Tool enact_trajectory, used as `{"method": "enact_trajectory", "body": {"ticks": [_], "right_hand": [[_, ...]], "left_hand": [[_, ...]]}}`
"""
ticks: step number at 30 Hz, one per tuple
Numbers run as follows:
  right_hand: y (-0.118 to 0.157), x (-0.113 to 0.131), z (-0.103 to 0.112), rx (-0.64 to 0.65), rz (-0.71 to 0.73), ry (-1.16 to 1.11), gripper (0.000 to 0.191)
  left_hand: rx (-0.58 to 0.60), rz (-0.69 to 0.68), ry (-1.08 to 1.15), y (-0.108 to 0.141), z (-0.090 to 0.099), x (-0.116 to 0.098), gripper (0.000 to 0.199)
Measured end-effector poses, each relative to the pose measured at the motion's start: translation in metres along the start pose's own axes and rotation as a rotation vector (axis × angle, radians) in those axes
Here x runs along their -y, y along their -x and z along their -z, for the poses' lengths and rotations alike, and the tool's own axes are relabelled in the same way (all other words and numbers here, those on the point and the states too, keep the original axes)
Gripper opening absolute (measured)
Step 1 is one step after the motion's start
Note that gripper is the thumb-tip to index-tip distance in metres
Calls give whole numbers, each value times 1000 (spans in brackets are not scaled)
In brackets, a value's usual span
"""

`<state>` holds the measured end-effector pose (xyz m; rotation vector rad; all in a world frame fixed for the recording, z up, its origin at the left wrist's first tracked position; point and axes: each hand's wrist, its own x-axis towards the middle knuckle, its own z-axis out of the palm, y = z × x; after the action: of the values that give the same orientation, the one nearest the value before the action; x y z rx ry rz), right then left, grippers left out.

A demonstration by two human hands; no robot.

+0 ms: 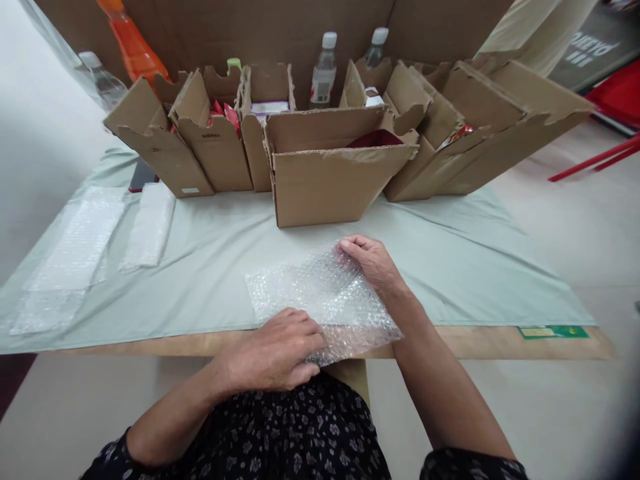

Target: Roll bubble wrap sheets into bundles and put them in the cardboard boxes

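A piece of clear bubble wrap (310, 293) lies over the front edge of the cloth-covered table, its near corner hanging past the edge. My right hand (367, 260) pinches its far right edge between thumb and fingers. At the near left side of the sheet, my left hand (285, 350) has its fingers curled on the wrap, with the thumb below the edge. Just beyond the sheet stands a wide open cardboard box (320, 190) with something dark red inside.
Several open cardboard boxes (225, 157) stand in a row behind, with bottles (324, 73) at the back. More bubble wrap (75, 247) lies at the left. A green packet (553, 332) is at the front right edge. A red chair (617, 100) stands at the right.
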<state>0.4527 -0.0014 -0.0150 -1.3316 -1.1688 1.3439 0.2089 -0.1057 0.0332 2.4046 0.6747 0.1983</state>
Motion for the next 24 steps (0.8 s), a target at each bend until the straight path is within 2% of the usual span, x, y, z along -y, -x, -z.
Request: {"method": "enact_trajectory", "body": {"ticks": [2, 5, 7, 9, 11, 13, 15, 20, 24], "right_hand": [[-1, -2, 0, 1, -1, 1, 49], [-2, -5, -1, 5, 5, 6, 49], [-1, -6, 0, 15, 20, 8, 48], [1, -5, 0, 45, 47, 10, 46], [4, -4, 0, 105, 72, 20, 44], [6, -2, -1, 169, 83, 21, 43], [6, -1, -1, 178, 88, -3, 42], [-1, -5, 1, -8, 109, -20, 40], [-2, -13, -1, -137, 240, 270, 32]], "left_hand": [[-50, 54, 38, 4, -3, 4, 11], [-313, 154, 73, 12, -6, 21, 18], [-502, 235, 12, 16, -8, 39, 21], [-620, 328, -79, 16, -8, 57, 28], [-644, 400, -130, 13, -9, 74, 38], [-617, 429, -135, 7, -8, 86, 48], [-579, 428, -130, 2, -8, 93, 51], [-525, 415, -128, -2, -1, 95, 37], [-543, 416, -197, -6, 9, 98, 38]]}}
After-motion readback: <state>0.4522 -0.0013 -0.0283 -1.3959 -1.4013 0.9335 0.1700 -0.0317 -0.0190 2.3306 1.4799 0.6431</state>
